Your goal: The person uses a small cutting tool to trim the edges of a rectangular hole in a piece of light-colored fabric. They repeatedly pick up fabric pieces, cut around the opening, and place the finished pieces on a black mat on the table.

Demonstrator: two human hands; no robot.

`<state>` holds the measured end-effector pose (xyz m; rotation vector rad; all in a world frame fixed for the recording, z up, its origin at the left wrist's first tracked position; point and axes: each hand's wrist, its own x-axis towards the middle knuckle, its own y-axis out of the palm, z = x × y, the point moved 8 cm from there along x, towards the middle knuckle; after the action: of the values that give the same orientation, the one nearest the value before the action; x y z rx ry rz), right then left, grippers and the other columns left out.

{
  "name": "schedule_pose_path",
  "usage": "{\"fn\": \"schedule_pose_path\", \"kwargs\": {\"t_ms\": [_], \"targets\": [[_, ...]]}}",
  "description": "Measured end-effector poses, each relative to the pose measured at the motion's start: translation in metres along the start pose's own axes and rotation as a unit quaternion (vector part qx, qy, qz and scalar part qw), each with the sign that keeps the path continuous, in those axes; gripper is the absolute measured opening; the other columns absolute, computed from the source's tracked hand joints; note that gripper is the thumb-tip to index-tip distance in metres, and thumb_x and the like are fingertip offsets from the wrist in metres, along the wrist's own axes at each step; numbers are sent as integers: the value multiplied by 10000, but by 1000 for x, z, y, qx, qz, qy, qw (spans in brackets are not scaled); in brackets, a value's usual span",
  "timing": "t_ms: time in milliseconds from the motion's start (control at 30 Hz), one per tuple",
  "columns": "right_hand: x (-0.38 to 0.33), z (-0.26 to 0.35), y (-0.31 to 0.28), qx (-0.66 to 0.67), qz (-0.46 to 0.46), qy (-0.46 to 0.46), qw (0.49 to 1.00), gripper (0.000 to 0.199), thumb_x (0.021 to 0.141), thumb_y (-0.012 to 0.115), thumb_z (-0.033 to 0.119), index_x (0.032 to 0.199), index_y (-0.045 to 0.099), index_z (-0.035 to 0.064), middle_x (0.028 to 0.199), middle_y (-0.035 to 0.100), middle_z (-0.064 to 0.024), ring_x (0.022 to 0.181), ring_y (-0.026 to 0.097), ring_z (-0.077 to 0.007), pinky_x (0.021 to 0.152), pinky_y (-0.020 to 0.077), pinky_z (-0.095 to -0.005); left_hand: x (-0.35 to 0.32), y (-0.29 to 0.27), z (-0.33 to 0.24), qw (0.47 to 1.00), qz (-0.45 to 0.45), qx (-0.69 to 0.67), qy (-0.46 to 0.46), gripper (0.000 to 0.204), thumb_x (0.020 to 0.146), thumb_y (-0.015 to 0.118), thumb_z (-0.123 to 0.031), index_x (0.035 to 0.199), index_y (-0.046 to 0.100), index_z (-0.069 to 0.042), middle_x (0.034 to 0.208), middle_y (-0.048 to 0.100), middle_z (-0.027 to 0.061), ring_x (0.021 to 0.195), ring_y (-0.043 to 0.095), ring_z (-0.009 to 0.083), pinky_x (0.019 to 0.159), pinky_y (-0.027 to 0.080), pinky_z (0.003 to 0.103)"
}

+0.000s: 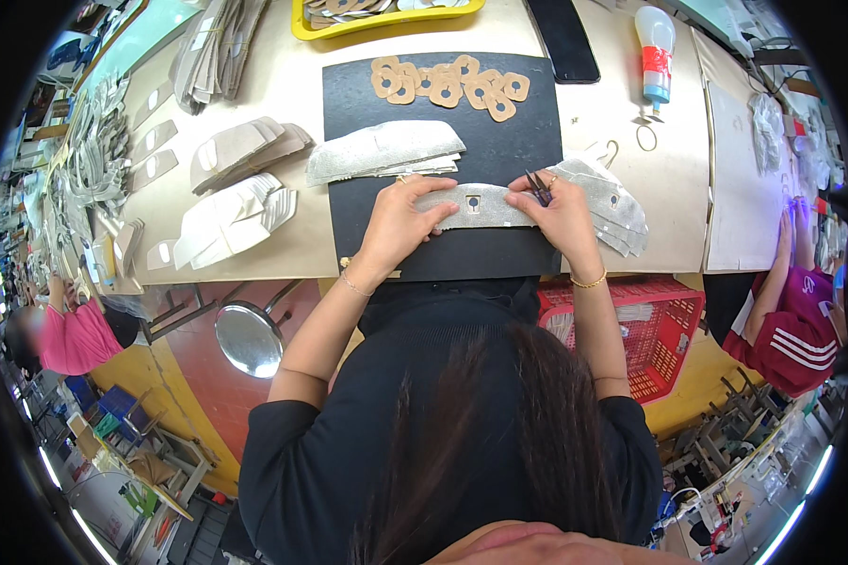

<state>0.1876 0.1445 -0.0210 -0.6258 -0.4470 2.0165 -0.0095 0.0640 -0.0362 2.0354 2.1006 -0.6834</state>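
The left hand (403, 215) has its grip pinched on the left end of a curved, speckled grey sheet piece (504, 206) with a small cutout, over a black rectangular mat (424, 258) on the beige tabletop (283, 256). The right hand's (563, 205) grip pinches the other end, slim dark metal snips (539, 189) also held among its fingers. Tan, holed flat tabs (446, 92) cluster toward the mat's far edge.

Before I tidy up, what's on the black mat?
Tan tabs and part of a grey stack lie on the black mat. Left hand and right hand hold a curved grey piece over it; anything beneath is covered.
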Motion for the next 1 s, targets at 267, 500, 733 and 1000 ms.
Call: {"fn": "schedule_pose_path", "kwargs": {"t_ms": [267, 500, 733, 1000], "targets": [[1, 1, 0, 0, 9, -1, 1000, 179, 814, 747, 172, 899, 711, 19, 808, 685, -116, 678, 627, -205, 636, 479, -309, -1, 0, -2, 1000, -9, 13, 10, 315, 852, 752, -135, 1154, 707, -57, 975, 653, 53, 625, 630, 73, 499, 491, 193], [0, 2, 1, -8, 12, -7, 1000, 172, 815, 742, 168, 890, 706, 18, 797, 678, -112, 677, 624, -210, 636, 479, -312, -1, 1, -2, 1000, -7, 16, -4, 321, 845, 760, -131, 1153, 708, -58, 970, 651, 51, 621, 630, 74, 499, 493, 196], [1, 3, 1, -12, 15, -7, 1000, 162, 817, 737, 168, 886, 707, 25, 805, 681, -115, 690, 639, -230, 639, 485, -323, 0, 1, -2, 1000, -7, 26, -2, 318, 846, 757, -133, 1152, 709, -57, 978, 655, 53, 617, 631, 73, 499, 495, 197], [0, 5, 2, -26, 13, -13, 999, 160, 818, 733, 167, 883, 703, 24, 828, 685, -121, 715, 651, -253, 656, 493, -335, -1, 1, -3, 1000, -9, 22, 14, 313, 850, 750, -130, 1151, 708, -52, 985, 660, 60, 612, 633, 80, 500, 500, 207]]}}
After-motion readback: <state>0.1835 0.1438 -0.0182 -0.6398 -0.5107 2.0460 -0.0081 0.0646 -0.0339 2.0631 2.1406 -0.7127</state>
